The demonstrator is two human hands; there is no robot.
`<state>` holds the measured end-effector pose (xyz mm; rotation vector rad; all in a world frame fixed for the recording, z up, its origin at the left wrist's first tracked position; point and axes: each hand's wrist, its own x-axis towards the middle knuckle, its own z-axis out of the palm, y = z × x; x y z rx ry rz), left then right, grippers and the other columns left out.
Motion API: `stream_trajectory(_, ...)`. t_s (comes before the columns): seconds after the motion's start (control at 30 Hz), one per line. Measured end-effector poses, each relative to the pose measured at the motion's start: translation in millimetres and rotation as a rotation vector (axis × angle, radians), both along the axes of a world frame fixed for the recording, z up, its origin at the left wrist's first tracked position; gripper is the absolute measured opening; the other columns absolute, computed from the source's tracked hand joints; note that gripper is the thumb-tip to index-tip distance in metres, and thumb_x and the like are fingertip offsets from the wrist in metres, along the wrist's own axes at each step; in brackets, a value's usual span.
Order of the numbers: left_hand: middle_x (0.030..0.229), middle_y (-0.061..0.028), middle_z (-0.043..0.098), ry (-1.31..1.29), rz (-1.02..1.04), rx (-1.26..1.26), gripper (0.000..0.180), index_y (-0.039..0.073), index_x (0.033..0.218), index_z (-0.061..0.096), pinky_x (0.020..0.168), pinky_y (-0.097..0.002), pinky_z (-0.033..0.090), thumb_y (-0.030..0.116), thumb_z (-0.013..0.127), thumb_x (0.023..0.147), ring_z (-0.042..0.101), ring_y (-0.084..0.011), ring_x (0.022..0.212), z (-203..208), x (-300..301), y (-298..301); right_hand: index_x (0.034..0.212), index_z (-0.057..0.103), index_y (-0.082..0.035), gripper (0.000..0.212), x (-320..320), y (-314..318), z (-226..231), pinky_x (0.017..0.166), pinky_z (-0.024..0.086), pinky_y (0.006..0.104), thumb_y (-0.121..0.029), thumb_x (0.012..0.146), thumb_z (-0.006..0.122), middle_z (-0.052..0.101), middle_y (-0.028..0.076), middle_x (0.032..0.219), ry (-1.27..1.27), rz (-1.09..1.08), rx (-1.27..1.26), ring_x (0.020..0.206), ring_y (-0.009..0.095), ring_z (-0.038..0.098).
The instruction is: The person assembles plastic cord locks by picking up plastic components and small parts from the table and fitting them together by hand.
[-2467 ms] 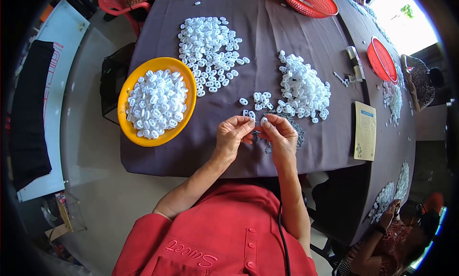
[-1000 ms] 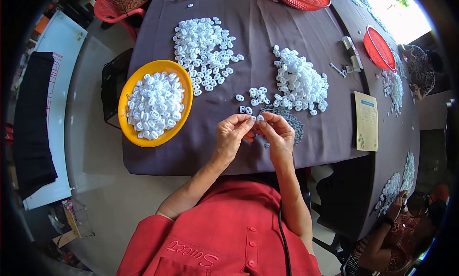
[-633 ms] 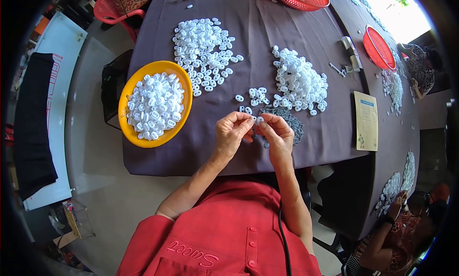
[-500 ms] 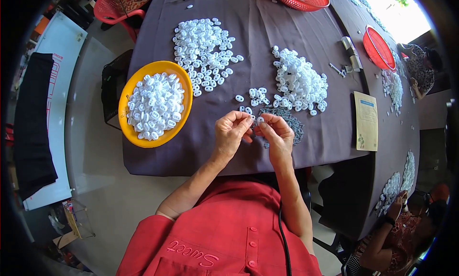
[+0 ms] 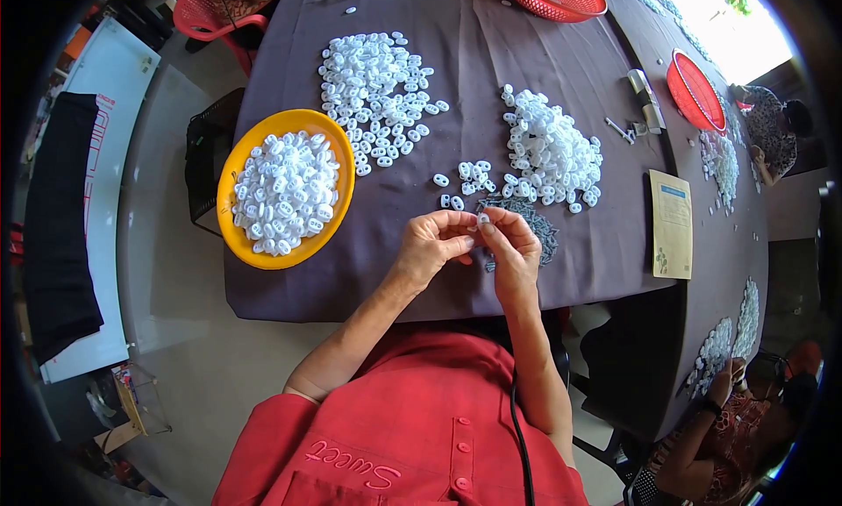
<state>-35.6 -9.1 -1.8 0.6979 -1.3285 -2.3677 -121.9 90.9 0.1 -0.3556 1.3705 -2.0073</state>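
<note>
My right hand point(image 5: 515, 250) pinches a small white oval plastic piece point(image 5: 483, 217) between thumb and fingertips, just above the near edge of the table. Close against it, my left hand point(image 5: 431, 247) is closed in a pinch; whatever its fingertips hold is too small to name. Partly behind my right hand lies a heap of small grey slender pieces point(image 5: 535, 221). Just beyond my hands sit several loose white pieces point(image 5: 474, 176) with two holes each. A larger heap of white pieces point(image 5: 553, 146) rises behind the grey ones.
To the left, a yellow bowl point(image 5: 349, 168) full of white pieces stands near another white heap point(image 5: 368, 76). A tan packet point(image 5: 671, 225) lies at right. Red baskets point(image 5: 561, 10) stand farther off. Two co-workers point(image 5: 732, 427) sit along the right side by more white heaps.
My left hand has turned slightly and its fingertips have come right up to my right hand's. The white piece at my right fingertips has shifted slightly right.
</note>
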Motion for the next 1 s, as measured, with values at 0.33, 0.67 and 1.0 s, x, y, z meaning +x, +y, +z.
stream_trajectory(0.33, 0.069, -0.0012, 0.059, -0.119, 0.090, -0.424, 0.011, 0.002, 0.090, 0.061, 0.040, -0.0172, 0.039, 0.009, 0.060, 0.082, 0.047, -0.0027, 0.048, -0.1, 2.2, -10.8, 0.098, 0.058, -0.001, 0.015, 0.7, -0.5, 5.5, 0.069, 0.049, 0.0239, -0.004, 0.083, 0.056, 0.061, 0.003, 0.085, -0.122, 0.058, -0.021, 0.075, 0.010, 0.059)
stream_trajectory(0.67, 0.067, -0.0032, 0.058, -0.054, 0.059, -0.132, 0.006, 0.002, 0.078, 0.059, 0.038, -0.0179, 0.038, -0.001, 0.055, 0.080, 0.047, -0.0035, 0.046, 3.0, 1.7, -31.7, 0.096, 0.059, -0.001, 0.015, 2.4, -0.4, 0.3, 0.063, 0.048, 0.0220, -0.005, 0.082, 0.059, 0.060, 0.002, 0.082, -0.098, 0.035, 0.048, 0.068, 0.009, 0.058)
stream_trajectory(1.0, 0.072, -0.0058, 0.057, -0.010, -0.039, 0.083, 0.021, 0.007, 0.065, 0.054, 0.045, -0.0186, 0.037, -0.010, 0.049, 0.075, 0.054, -0.0096, 0.063, -12.7, 1.9, -35.1, 0.097, 0.059, -0.001, 0.016, -3.1, -0.3, -5.7, 0.061, 0.048, 0.0214, -0.005, 0.082, 0.059, 0.060, 0.002, 0.082, -0.103, 0.003, 0.063, 0.067, 0.008, 0.057)
